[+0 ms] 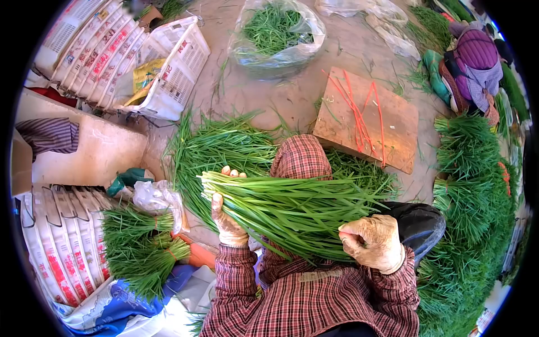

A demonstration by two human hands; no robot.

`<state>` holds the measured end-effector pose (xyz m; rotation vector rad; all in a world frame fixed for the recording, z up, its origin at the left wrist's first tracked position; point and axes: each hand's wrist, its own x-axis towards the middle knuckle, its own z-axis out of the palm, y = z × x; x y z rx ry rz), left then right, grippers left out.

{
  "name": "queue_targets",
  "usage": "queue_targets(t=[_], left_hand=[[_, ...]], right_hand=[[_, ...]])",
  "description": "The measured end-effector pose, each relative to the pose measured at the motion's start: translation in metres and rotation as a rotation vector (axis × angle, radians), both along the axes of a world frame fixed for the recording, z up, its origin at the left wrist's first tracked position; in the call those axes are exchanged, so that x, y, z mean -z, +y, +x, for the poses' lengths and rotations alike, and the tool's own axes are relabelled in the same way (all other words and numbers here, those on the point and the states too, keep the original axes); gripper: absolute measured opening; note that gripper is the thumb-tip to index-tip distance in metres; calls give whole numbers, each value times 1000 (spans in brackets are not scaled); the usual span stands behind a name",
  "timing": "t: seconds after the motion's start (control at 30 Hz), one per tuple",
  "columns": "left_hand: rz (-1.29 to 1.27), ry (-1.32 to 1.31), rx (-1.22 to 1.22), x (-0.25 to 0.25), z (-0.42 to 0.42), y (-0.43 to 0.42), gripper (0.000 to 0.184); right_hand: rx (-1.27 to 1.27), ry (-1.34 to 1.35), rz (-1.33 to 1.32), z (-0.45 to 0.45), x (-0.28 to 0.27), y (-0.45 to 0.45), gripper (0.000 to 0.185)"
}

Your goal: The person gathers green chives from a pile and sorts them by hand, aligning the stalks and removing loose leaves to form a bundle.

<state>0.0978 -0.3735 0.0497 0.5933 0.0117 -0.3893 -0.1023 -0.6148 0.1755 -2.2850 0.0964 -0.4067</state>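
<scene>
A large loose bunch of long green garlic chives (pixel 292 205) lies across my lap, pale stem ends to the left. My left hand (pixel 227 224), in a stained glove with bare fingertips, is wrapped round those stem ends, the thumb in front and fingertips showing behind. Over at the leafy end, my right hand (pixel 375 244) is closed in a pinch against the leaves; what is between its fingers, if anything, does not show. Behind the bunch, a pile of loose chives (pixel 224 147) spreads over the floor.
A wooden board (pixel 387 126) with red ties stands ahead right. Tied chive bundles line the right (pixel 469 191); more bundles (pixel 137 253) lie left. Stacked white crates (pixel 101 53), a plastic bag of chives (pixel 275 33) and another person (pixel 474 62) are around.
</scene>
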Motion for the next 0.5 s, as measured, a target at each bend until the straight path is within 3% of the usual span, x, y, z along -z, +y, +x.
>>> queue_targets(t=[0.3,0.5], left_hand=[[159,-1,1,-5,-4,3,78],[203,90,-64,-2,-5,2,78]], right_hand=[[27,35,30,-24,3,-12,18],[204,240,300,-48,-1,-24,16]])
